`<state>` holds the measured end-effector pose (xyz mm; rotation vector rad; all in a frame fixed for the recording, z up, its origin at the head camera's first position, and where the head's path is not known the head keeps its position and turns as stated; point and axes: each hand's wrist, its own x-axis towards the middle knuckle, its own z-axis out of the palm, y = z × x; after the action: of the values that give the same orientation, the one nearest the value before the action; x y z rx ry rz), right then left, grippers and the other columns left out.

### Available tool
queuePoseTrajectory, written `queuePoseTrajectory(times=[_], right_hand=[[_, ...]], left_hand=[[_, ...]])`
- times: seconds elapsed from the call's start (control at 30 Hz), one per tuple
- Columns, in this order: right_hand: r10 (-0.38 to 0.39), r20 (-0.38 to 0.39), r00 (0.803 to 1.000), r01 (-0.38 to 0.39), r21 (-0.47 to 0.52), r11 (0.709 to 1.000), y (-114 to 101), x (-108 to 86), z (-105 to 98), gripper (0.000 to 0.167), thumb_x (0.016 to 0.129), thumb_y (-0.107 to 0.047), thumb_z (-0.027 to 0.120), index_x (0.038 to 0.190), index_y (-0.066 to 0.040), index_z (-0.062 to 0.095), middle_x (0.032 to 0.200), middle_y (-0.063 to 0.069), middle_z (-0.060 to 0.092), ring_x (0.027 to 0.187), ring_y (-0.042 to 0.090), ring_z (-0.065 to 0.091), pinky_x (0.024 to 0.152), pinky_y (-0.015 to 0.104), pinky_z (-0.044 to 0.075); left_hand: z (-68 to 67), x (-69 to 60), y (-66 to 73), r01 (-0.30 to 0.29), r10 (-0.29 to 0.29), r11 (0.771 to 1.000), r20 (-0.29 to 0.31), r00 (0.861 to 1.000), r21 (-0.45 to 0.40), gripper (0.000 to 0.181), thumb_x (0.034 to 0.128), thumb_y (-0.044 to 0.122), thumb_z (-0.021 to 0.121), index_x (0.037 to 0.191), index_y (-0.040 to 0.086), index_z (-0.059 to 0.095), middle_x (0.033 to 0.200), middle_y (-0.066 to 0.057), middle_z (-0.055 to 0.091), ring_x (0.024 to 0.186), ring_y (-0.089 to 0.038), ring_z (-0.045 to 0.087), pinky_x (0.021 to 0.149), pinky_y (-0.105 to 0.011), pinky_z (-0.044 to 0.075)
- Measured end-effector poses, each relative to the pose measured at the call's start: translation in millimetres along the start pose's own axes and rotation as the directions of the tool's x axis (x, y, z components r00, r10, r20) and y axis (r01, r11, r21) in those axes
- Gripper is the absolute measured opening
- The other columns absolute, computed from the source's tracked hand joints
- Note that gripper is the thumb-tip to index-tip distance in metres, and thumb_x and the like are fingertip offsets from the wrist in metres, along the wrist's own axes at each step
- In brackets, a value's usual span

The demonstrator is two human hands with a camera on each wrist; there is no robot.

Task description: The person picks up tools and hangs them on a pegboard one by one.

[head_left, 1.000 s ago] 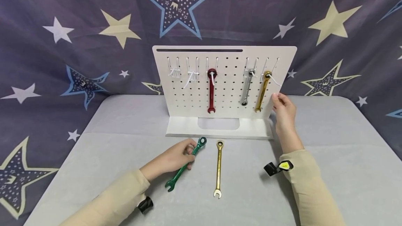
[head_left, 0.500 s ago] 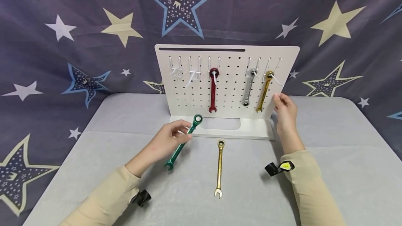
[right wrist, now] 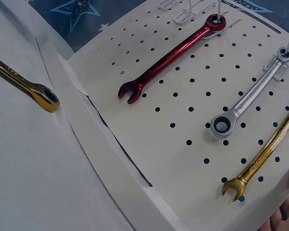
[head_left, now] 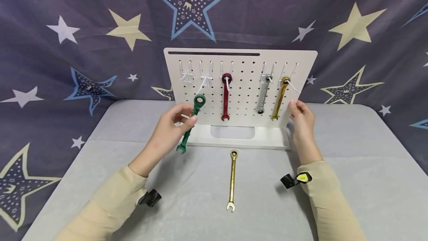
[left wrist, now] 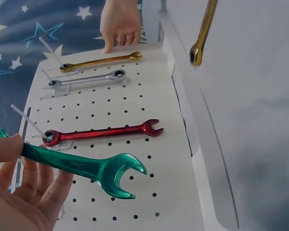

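Observation:
My left hand [head_left: 170, 131] pinches a green wrench [head_left: 188, 132] between thumb and fingers, ring end up, in front of the pegboard's lower left. In the left wrist view the green wrench [left wrist: 82, 164] shows its open jaw pointing away from the hand [left wrist: 26, 192]. My right hand [head_left: 303, 125] grips the right edge of the white pegboard [head_left: 240, 103]. On its hooks hang a red wrench [head_left: 225, 99], a silver wrench [head_left: 263, 96] and a gold wrench [head_left: 279, 99]. Two hooks [head_left: 205, 81] at the left hold nothing.
Another gold wrench [head_left: 232, 181] lies on the grey tabletop [head_left: 197, 211], in front of the pegboard's base [head_left: 267, 140]. Behind the board hangs a dark curtain [head_left: 254, 14] with stars. White hook tips stick out from the board.
My left hand has lifted the green wrench off the tabletop and carried it up and forward to the board's lower left. My right hand stays at the board's edge.

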<state>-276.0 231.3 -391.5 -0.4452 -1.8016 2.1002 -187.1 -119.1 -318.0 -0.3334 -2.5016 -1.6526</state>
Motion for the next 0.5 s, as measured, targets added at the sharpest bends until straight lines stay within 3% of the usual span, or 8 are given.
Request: queuePoseTrajectory(times=[0.3,0.5], right_hand=[[0.006,-0.002,1.000,-0.006,-0.026,1.000,0.2,1.8,-0.1,0.024,0.098,-0.024,0.064,0.114,-0.007,0.057,0.099,-0.004,0.052,0.092,0.004,0.050,0.096,0.032,0.042],[0.000,0.000,1.000,0.000,-0.025,1.000,0.4,0.7,0.3,0.019,0.098,-0.024,0.063,0.109,-0.010,0.057,0.098,-0.004,0.052,0.091,0.004,0.050,0.094,0.030,0.043]], left_hand=[[-2.2,12.7,-2.8,-0.021,0.021,1.000,-0.035,0.999,0.005,0.026,0.0960,0.005,0.065,0.121,-0.002,0.062,0.108,-0.018,0.062,0.095,-0.031,0.063,0.074,-0.024,0.050],[-1.6,23.3,-6.5,-0.016,0.016,1.000,-0.064,0.998,0.008,0.027,0.0956,0.004,0.065,0.122,-0.002,0.062,0.106,-0.018,0.062,0.095,-0.031,0.062,0.075,-0.023,0.049]])
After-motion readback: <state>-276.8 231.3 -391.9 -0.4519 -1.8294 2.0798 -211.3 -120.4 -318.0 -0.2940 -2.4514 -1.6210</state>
